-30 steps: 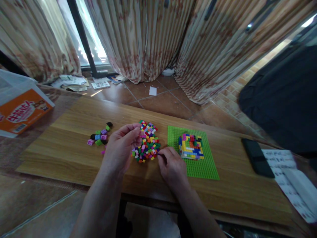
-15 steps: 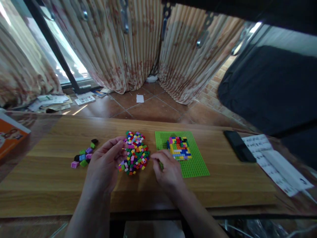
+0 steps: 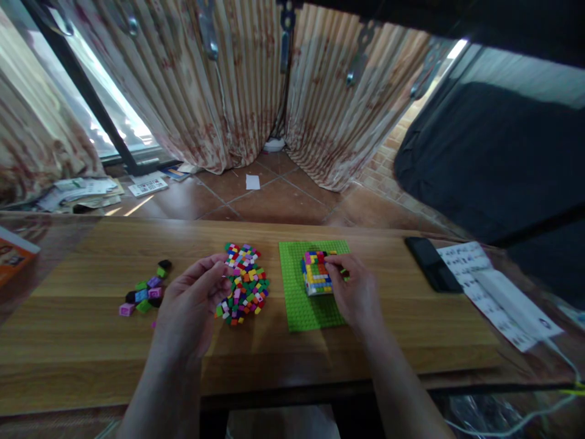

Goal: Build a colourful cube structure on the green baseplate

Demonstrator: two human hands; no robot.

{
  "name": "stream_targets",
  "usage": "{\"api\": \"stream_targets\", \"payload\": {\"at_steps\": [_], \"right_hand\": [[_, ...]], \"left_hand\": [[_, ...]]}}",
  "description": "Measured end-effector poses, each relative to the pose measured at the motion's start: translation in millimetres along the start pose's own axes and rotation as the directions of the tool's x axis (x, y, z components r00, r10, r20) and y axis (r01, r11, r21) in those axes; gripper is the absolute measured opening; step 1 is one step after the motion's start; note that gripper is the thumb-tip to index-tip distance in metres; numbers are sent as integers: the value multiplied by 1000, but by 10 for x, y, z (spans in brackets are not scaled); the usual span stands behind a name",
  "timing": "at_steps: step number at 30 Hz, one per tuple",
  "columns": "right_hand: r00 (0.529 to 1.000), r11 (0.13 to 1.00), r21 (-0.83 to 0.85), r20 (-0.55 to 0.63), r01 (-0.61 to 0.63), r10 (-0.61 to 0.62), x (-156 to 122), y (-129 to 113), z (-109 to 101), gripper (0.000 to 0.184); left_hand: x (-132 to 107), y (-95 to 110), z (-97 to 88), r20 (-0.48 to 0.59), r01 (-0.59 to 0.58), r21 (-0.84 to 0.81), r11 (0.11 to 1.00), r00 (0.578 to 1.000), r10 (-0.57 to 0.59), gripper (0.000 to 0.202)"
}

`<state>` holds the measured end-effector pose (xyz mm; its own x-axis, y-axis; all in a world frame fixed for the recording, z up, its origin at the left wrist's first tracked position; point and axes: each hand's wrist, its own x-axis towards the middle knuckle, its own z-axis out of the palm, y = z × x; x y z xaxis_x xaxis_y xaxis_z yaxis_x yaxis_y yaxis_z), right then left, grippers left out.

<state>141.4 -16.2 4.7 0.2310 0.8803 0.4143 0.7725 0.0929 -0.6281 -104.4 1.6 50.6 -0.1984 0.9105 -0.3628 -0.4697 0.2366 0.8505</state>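
A small structure of coloured toy bricks (image 3: 315, 274) stands on a green studded baseplate (image 3: 295, 311). My right hand (image 3: 359, 296) is over its right side, thumb and fingers pinched together at the top; whatever sits between the fingertips is hidden. Left of the baseplate lies a pile of small loose bricks in many colours (image 3: 247, 292). Close to that pile's left edge, my left hand (image 3: 192, 299) is raised with thumb and fingers closed in a pinch. What it holds, if anything, is too small to make out.
Larger bricks (image 3: 142, 294) in pink, blue, green and black lie to the left on the wooden table (image 3: 256, 360). A black phone (image 3: 432, 265) and a printed sheet (image 3: 470, 262) are at the right. An orange printed item (image 3: 13, 256) shows at the far left.
My right hand has moved right, from beside the loose brick pile onto the brick structure. The left hand remains pinched near the pile. The view has shifted slightly.
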Motion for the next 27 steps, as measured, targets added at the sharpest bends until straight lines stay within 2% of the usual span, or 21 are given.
{"api": "stream_targets", "payload": {"at_steps": [8,15,22,27], "right_hand": [[996,986,-143,26,91,-88,20,-4,40,20],[996,986,-146,-3,85,-87,26,34,67,19],[985,989,60,-100,-132,138,89,114,108,14],[960,968,133,-155,-213,232,106,138,140,16]], "left_hand": [[2,0,-33,4,3,0,1000,1000,-3,25],[3,11,-54,5,1,-14,1000,1000,-1,25],[4,4,-58,-3,-1,-16,1000,1000,1,25],[0,-1,-61,14,-18,-11,1000,1000,18,22]]}}
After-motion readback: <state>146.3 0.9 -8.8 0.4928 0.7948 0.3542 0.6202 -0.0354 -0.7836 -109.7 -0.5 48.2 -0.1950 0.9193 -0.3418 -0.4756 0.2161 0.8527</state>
